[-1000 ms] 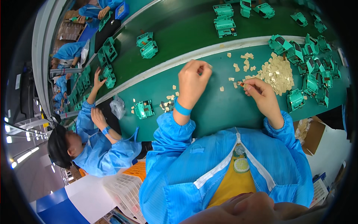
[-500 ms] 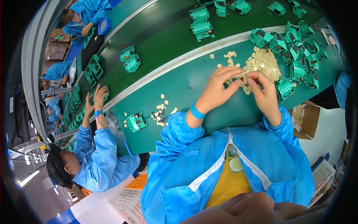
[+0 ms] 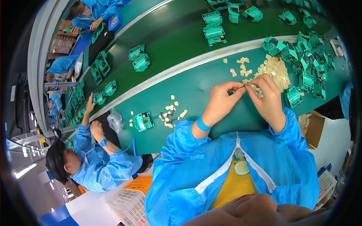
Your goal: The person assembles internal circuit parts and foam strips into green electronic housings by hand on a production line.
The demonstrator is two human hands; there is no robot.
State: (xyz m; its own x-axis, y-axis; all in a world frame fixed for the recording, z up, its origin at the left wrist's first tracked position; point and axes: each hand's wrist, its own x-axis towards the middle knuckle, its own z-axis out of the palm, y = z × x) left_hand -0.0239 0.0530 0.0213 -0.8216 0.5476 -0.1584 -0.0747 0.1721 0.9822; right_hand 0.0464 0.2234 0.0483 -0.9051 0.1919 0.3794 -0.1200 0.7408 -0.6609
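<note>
My left hand [image 3: 223,102] and my right hand [image 3: 268,92] meet fingertip to fingertip above the green bench. Both are closed in a pinch on something tiny, which the fingers mostly hide. Right behind them lies a heap of small cream-coloured flat pieces [image 3: 278,72], with several loose ones scattered to its left. A green plastic housing [image 3: 293,96] rests just beyond my right hand, beside a pile of similar green housings [image 3: 306,79]. Another green housing [image 3: 143,121] sits alone at the left, near scattered cream and black bits [image 3: 168,116].
A white rail [image 3: 196,59] separates the bench from a dark green belt [image 3: 169,41] carrying more housings. To my left a co-worker [image 3: 102,165] in blue sits beside a clear plastic bag [image 3: 115,121]. A cardboard box [image 3: 316,130] stands at the right, below bench level.
My hands have come closer together, their fingertips now meeting. The co-worker's hands have come apart and away from a housing on the belt. The whole view has shifted slightly.
</note>
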